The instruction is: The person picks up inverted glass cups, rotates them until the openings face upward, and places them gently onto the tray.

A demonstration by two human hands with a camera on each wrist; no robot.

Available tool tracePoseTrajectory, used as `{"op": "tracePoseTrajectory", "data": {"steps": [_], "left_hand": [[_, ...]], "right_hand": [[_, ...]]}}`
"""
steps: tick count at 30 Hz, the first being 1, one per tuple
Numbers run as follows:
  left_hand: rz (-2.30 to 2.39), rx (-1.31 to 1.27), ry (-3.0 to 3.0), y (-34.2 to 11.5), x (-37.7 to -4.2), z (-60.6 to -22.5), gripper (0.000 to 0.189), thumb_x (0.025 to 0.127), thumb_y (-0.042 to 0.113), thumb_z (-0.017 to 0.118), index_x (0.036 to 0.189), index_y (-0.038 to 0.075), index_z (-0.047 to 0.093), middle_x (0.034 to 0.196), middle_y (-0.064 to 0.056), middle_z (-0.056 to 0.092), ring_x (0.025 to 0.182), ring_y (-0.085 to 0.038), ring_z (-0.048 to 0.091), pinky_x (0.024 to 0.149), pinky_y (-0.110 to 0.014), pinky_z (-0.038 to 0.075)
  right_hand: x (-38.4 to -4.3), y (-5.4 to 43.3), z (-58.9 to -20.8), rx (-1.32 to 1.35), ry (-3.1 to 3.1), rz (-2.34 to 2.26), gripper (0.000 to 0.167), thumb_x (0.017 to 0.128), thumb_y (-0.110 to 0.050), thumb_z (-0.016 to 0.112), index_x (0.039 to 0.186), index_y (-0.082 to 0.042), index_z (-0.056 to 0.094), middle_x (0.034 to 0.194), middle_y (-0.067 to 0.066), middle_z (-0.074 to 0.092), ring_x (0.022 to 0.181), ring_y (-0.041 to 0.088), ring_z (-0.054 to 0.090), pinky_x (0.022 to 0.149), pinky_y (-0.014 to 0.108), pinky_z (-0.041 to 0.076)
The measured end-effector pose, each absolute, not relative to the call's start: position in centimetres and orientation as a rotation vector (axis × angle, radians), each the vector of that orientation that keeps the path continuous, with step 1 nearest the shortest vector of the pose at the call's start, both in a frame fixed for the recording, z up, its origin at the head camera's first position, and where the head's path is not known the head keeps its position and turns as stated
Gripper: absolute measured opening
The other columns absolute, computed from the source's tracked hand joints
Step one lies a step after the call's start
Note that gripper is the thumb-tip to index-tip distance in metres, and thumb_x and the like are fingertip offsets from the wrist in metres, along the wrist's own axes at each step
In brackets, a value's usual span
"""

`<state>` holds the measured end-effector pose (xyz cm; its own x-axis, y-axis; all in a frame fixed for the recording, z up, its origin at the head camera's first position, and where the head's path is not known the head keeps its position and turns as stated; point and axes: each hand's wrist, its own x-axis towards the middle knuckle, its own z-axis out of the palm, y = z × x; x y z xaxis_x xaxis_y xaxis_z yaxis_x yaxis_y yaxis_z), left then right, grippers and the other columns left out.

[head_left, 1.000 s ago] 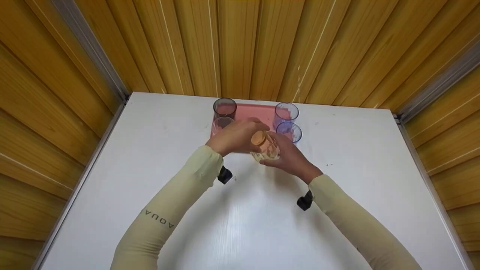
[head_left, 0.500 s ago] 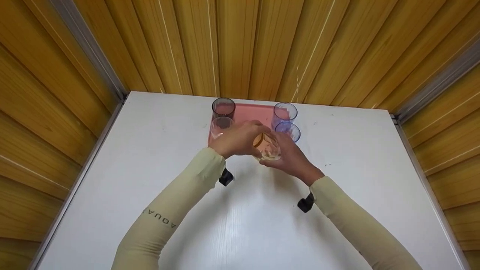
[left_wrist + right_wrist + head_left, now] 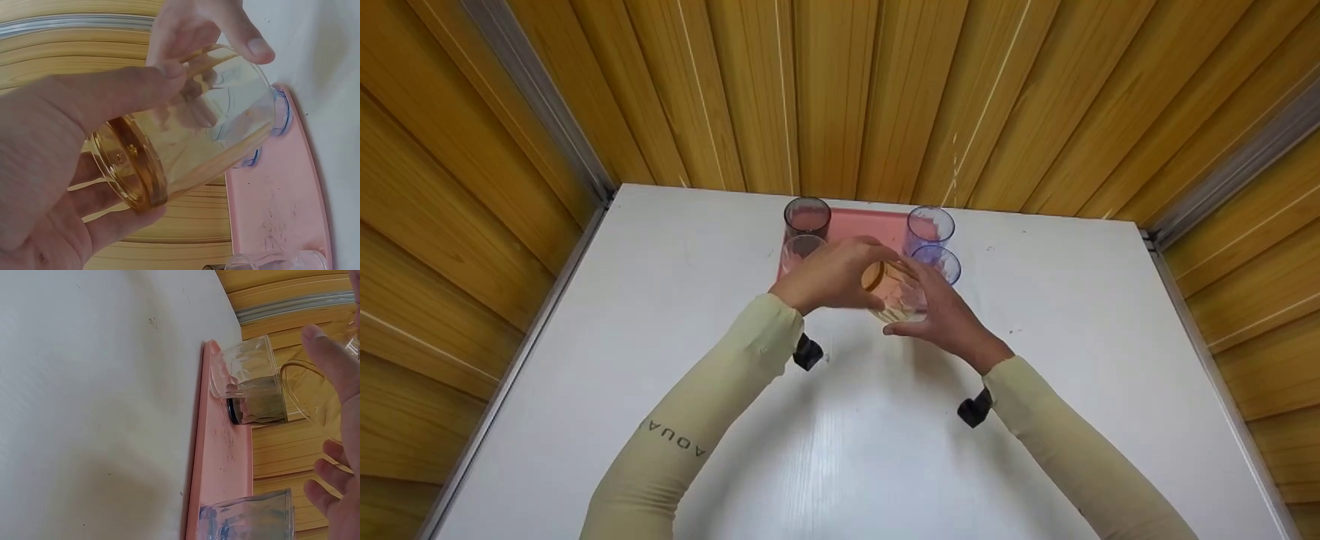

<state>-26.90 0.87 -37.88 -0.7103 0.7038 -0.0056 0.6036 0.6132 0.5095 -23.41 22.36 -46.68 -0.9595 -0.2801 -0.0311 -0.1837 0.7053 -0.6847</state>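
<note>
An amber-tinted drinking glass point(image 3: 208, 129) is held tilted above the front of the pink tray point(image 3: 870, 223). My left hand point(image 3: 840, 274) grips it near its thick base, thumb on one side and fingers on the other, as the left wrist view shows. The glass's pale rim points towards my right hand point(image 3: 941, 311). That hand stands around the rim end with thumb and fingers spread wide, its thumb point(image 3: 326, 349) overlapping the glass in the right wrist view and its lower fingers point(image 3: 329, 484) loosely parted.
A dark grey glass point(image 3: 808, 216) and a clear glass point(image 3: 801, 253) stand on the tray's left side. Two bluish glasses, a back one point(image 3: 930, 225) and a front one point(image 3: 939, 264), stand on its right. The white table point(image 3: 697, 247) meets a wood-patterned wall point(image 3: 840, 97).
The glass has turned slightly in the left hand, its base end now showing as an amber ring. The right hand's thumb has drawn away from the glass and its grip has widened.
</note>
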Motion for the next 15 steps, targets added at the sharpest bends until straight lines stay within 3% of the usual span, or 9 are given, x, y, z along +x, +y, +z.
{"op": "tracePoseTrajectory", "data": {"steps": [15], "left_hand": [[0.749, 1.02, 2.605, 0.9, -26.9, -38.0, 0.072, 0.072, 0.036, 0.085, 0.136, 0.025, 0.055, 0.136, 0.003, 0.057, 0.122, -0.016, 0.056, 0.105, -0.035, 0.047]], "right_hand": [[-23.5, 23.5, -46.7, -0.439, 2.771, -1.198, 0.094, 0.068, -0.049, 0.084, 0.144, -0.032, 0.032, 0.142, -0.002, 0.044, 0.127, 0.022, 0.044, 0.107, 0.055, 0.042]]}}
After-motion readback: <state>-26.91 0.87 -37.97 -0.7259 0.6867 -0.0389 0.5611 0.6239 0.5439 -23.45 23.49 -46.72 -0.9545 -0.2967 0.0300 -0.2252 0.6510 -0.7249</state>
